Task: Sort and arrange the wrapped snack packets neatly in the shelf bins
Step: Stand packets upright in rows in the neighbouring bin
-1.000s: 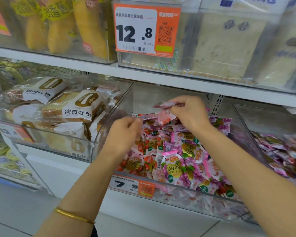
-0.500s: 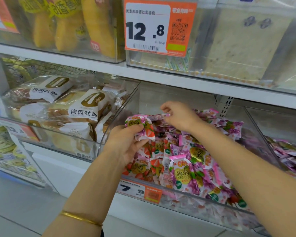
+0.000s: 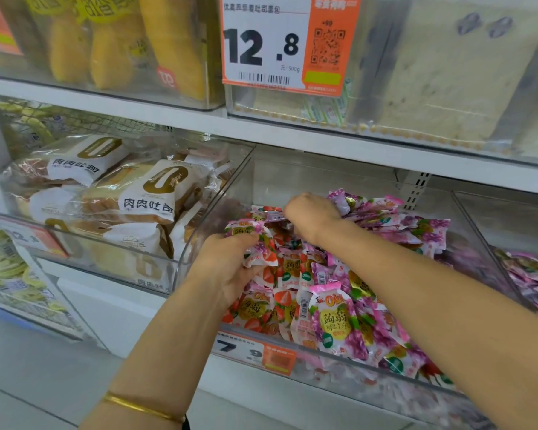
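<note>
A clear plastic bin [image 3: 227, 193] on the middle shelf holds a heap of small jelly packets [image 3: 336, 324], purple grape ones mixed with red strawberry ones. My left hand [image 3: 227, 268] grips a purple-and-red packet [image 3: 252, 240] at the bin's left side, just above the heap. Deeper in the bin, my right hand [image 3: 311, 215] curls its fingers on a small packet [image 3: 271, 214] at the back of the heap. Most of that packet is hidden under the fingers.
Left of this bin stands a clear bin of white-labelled bread packs [image 3: 149, 193]. A further bin of purple packets [image 3: 528, 274] sits at the right. The upper shelf [image 3: 292, 131] carries yellow cakes [image 3: 168, 41], sliced bread and an orange price tag [image 3: 289, 41]. A second price tag [image 3: 255, 352] hangs below.
My left hand has picked a packet out of the heap and holds it at the bin's left side. My right hand has sunk from above the heap towards the back.
</note>
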The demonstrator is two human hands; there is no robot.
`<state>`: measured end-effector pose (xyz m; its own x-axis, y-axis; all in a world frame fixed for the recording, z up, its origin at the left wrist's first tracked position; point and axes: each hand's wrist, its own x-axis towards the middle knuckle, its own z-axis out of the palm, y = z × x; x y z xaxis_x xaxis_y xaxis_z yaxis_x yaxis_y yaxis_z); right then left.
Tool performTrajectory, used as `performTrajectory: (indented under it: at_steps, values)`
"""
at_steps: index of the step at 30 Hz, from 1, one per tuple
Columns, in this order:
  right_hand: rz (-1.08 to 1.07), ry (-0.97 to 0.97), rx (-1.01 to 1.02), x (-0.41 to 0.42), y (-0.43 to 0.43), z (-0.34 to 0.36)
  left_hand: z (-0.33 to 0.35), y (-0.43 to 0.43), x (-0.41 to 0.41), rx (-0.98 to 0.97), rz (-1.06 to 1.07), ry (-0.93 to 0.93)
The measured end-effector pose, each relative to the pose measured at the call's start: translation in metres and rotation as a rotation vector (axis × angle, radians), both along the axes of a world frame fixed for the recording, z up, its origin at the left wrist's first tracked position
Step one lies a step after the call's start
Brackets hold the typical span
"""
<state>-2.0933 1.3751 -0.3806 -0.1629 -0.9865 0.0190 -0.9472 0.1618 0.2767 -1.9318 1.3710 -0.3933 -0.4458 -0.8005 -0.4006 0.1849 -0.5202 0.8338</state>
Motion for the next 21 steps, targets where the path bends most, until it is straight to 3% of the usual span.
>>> performTrajectory:
  at_steps: [3, 5, 11, 15, 21]
  values:
    - [-0.064, -0.135, -0.134, -0.008, -0.001, 0.001, -0.001, 0.000, -0.001, 0.021, 0.010, 0.002]
    - [-0.122, -0.374, -0.271, -0.014, 0.001, 0.013, 0.001, 0.001, 0.000, 0.034, 0.013, 0.027]
    - [0.113, -0.671, -0.573, -0.003, 0.052, 0.041, 0.016, 0.016, -0.005, 0.140, 0.006, 0.213]
    - [0.282, -0.575, -0.717, -0.004, 0.104, 0.030, 0.031, 0.040, -0.011, 0.189, -0.195, 0.353]
    - [0.309, -0.517, -0.739, -0.021, 0.189, 0.040, 0.046, 0.094, -0.034, 0.071, -0.325, 0.348]
